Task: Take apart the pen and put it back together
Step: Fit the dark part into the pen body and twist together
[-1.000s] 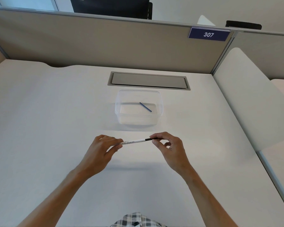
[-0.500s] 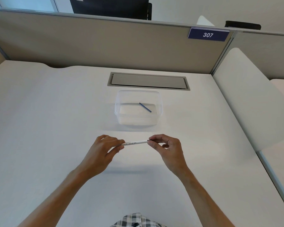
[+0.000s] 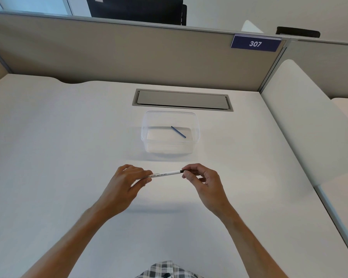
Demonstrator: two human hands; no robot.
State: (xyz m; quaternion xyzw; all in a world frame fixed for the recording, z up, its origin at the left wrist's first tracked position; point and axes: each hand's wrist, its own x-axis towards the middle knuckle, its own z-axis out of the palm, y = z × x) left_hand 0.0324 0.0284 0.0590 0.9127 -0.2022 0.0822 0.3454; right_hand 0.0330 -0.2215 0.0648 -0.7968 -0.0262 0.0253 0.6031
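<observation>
Pen (image 3: 165,174) between both hands' fingertips

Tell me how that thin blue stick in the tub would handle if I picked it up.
The blue stick looks thin and straight, so probably light and fairly stiff. If round, it may roll and need a fingertip pinch. The clear tub has walls that could crowd the fingers.

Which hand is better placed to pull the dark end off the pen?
Right. The right hand already pinches the dark end of the pen, while the left hand steadies the white barrel.
</observation>
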